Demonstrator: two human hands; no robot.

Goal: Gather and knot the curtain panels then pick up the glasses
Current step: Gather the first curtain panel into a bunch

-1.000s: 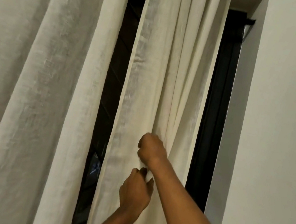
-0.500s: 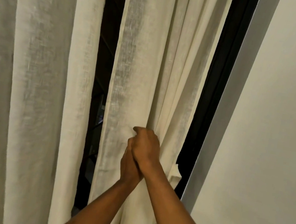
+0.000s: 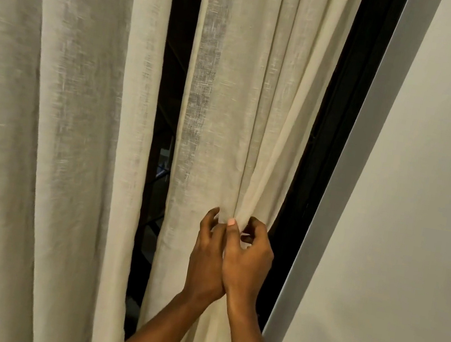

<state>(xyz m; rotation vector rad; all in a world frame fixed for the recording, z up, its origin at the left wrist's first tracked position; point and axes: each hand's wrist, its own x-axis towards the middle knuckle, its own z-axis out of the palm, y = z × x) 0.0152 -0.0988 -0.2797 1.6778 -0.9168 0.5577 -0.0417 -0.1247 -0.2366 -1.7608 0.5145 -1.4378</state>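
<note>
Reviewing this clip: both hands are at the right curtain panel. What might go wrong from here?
1. The right hand pinches only a narrow fold of the right curtain panel; most of its width hangs loose, so the gather may slip.
2. The left curtain panel hangs apart across a dark gap, untouched, and could be left out of the knot.

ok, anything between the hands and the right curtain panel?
Nothing visible. The right hand pinches a gathered fold of the right curtain panel; the left hand touches the cloth beside it.
</note>
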